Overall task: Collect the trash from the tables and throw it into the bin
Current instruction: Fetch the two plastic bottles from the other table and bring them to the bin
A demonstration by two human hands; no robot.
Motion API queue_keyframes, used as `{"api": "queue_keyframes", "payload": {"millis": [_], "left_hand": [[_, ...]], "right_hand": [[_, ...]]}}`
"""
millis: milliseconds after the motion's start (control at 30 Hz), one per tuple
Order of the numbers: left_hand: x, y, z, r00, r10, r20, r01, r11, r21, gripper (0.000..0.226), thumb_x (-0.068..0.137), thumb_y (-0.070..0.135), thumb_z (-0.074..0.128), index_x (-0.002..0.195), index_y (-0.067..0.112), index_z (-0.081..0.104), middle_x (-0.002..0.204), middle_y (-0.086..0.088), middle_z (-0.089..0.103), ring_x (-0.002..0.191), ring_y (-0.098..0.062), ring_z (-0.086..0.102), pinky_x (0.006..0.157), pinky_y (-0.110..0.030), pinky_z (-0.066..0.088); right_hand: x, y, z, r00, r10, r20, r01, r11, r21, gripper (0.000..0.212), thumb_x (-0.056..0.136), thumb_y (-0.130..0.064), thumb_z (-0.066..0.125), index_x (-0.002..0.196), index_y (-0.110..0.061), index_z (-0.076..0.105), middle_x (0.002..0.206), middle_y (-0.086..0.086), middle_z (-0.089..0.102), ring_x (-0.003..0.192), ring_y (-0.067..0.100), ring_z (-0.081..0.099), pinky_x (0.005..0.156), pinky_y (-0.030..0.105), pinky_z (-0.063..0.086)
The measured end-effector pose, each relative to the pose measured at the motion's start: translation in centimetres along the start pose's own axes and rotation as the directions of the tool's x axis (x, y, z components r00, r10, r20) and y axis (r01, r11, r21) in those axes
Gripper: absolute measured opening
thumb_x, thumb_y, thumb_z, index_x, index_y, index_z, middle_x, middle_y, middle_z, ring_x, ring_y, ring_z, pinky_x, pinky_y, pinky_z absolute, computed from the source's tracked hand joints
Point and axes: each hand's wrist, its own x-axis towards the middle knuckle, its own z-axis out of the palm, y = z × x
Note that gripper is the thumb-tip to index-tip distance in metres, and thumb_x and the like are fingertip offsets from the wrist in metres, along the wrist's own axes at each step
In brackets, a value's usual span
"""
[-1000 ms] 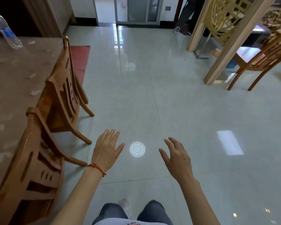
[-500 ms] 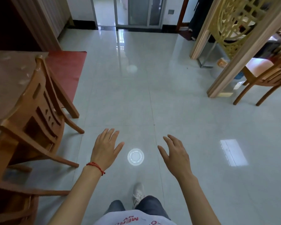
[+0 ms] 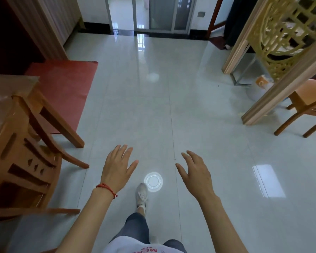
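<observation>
My 2 hands, left hand (image 3: 117, 168) and right hand (image 3: 196, 171), hang spread and empty. No trash or bin shows; the table (image 3: 0, 92) sits far left. Walking, I might clip the near-left chair (image 3: 24, 161).

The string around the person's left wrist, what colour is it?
Red. The string circles the wrist just below the left hand, seen in the head view.

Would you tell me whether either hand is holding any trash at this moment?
No, the left hand and the right hand are both spread open above the tiled floor, holding nothing.
</observation>
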Motion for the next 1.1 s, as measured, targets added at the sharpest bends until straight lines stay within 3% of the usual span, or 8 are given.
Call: {"api": "queue_keyframes", "payload": {"millis": [433,600,1100], "left_hand": [[22.9,-4.3,-4.8,0.999,0.011,-0.045,-0.012,1.000,-0.016,0.095,0.081,0.071,0.000,0.126,0.005,0.051,0.133,-0.018,0.051,0.129,-0.037,0.040,0.105,-0.048,0.033],[29.6,-5.1,-5.5,0.999,-0.025,-0.045,0.024,0.999,-0.030,0.079,0.080,0.059,0.018,0.129,0.005,0.048,0.137,-0.018,0.048,0.132,-0.036,0.035,0.108,-0.046,0.028],[50.4,-7.3,-8.8,0.980,-0.171,-0.105,0.166,0.985,-0.049,0.085,0.076,0.061,0.009,0.136,0.010,0.039,0.146,-0.013,0.037,0.138,-0.029,0.025,0.113,-0.039,0.018]], "right_hand": [[23.2,-2.3,0.6,0.999,-0.002,-0.035,0.001,0.999,-0.038,0.042,0.088,-0.031,0.059,0.123,-0.008,0.055,0.131,0.013,0.054,0.122,0.029,0.048,0.090,0.041,0.047],[30.5,-2.6,1.1,1.000,-0.008,0.000,0.008,0.999,-0.043,0.043,0.088,-0.032,0.057,0.124,-0.009,0.054,0.133,0.013,0.052,0.124,0.029,0.047,0.091,0.041,0.046],[56.3,-3.5,2.6,0.979,-0.158,0.130,0.164,0.986,-0.039,0.044,0.090,-0.035,0.053,0.126,-0.009,0.052,0.137,0.012,0.048,0.128,0.028,0.042,0.095,0.042,0.043]]}}
